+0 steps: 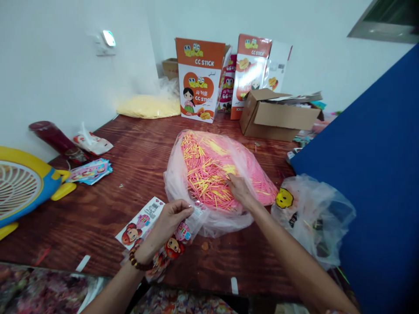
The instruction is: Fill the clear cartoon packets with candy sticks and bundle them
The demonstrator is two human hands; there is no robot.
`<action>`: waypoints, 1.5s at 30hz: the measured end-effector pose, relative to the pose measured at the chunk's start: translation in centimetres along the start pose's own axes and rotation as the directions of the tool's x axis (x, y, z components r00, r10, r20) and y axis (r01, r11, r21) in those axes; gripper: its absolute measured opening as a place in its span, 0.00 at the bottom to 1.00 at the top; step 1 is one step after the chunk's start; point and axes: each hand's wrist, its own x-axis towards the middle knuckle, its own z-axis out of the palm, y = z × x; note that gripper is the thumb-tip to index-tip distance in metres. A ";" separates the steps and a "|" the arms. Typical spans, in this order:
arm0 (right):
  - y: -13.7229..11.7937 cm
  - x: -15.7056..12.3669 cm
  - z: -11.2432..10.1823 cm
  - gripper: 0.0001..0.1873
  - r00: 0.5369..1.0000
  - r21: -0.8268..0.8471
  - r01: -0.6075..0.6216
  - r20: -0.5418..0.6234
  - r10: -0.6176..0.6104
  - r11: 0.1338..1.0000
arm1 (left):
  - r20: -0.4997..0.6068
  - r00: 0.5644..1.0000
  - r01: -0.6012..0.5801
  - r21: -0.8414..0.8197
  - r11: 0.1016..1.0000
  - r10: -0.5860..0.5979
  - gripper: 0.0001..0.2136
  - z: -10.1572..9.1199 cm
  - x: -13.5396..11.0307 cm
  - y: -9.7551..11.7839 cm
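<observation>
A large clear plastic bag (225, 224) lies opened on the table, full of thin pink and yellow sticks (204, 176). My right hand (239, 191) reaches into it, fingers drawn together on the sticks; the fingertips are partly hidden. At the bag's near left edge, my left hand (175, 218) pinches the top of a clear printed packet (175, 246) with a red-haired cartoon figure. More such packets seem to lie beneath it, partly covered by my wrist. Left of that hand, a flat printed card or packet (139, 223) with the same cartoon rests on the table.
Behind stand a CC Stick box (199, 83) and an open brown carton (278, 117). To the left are a yellow-blue fan (29, 187), a dark red bottle (54, 137), tissues (93, 141) and blue packets (90, 171). On the right, a crumpled plastic bag (314, 218) sits beside a blue panel (369, 174).
</observation>
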 end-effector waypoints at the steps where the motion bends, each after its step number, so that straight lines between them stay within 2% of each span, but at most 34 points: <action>1: -0.1 0.1 0.3 0.07 1.000 0.070 -0.012 -0.003 0.012 0.997 | -0.004 1.000 0.004 -0.007 1.000 -0.004 0.14 0.1 0.0 0.0; 6: -1.4 -0.2 1.1 0.13 0.999 0.385 -0.044 0.017 0.041 0.922 | -0.026 1.000 -0.007 -0.029 1.000 0.007 0.15 0.4 -0.1 0.2; 9: -2.2 -1.2 1.7 0.14 0.996 0.642 -0.084 0.022 0.092 0.762 | -0.024 1.000 -0.003 -0.032 0.999 0.003 0.15 0.4 -0.3 0.4; 11: -2.4 -2.1 2.4 0.13 0.990 0.707 -0.120 0.033 0.138 0.697 | -0.013 1.000 -0.008 -0.035 0.999 0.007 0.15 0.5 -0.4 0.5; 16: -2.0 -3.0 3.6 0.13 0.975 0.610 -0.182 0.010 0.223 0.772 | -0.006 1.000 -0.020 -0.011 1.000 0.020 0.14 0.7 -0.5 1.0; 18: -2.2 -2.9 3.4 0.13 0.978 0.625 -0.167 0.007 0.209 0.763 | -0.007 1.000 -0.021 -0.006 1.000 0.021 0.14 0.6 -0.5 0.9; 22: -2.4 -3.2 3.2 0.13 0.993 0.647 -0.057 -0.042 0.111 0.761 | -0.013 1.000 -0.016 -0.015 1.000 0.015 0.13 0.5 -0.3 0.2; 28: -2.2 -4.1 3.7 0.11 0.987 0.545 -0.139 0.006 0.162 0.827 | -0.031 0.999 -0.037 -0.036 0.999 0.036 0.12 0.6 -0.4 -0.2; 33: -2.4 -4.1 3.6 0.10 0.989 0.629 -0.110 -0.010 0.150 0.769 | 0.018 0.999 -0.042 -0.053 0.998 0.043 0.10 0.5 -0.5 -0.3; 37: -2.5 -3.9 3.7 0.10 0.989 0.623 -0.135 0.033 0.147 0.770 | 0.015 0.999 -0.043 -0.013 0.999 0.043 0.10 0.3 -0.5 -0.4; 39: -2.8 -3.7 3.2 0.10 0.984 0.676 -0.145 0.022 0.177 0.723 | -0.010 1.000 -0.019 -0.037 0.999 0.019 0.11 0.3 -0.4 -0.2; 41: -3.5 -3.6 2.4 0.13 0.975 0.781 -0.161 0.032 0.219 0.603 | -0.028 1.000 0.005 -0.070 0.998 -0.007 0.12 0.4 -0.3 0.3; 43: -4.8 -3.5 1.4 0.16 0.968 0.866 -0.208 0.114 0.225 0.454 | -0.016 1.000 0.014 -0.075 0.997 -0.015 0.12 0.6 -0.1 1.1; 45: -6.2 -3.5 0.5 0.17 0.963 0.886 -0.263 0.215 0.164 0.382 | 0.012 1.000 0.004 -0.037 0.999 -0.004 0.11 0.8 0.3 1.9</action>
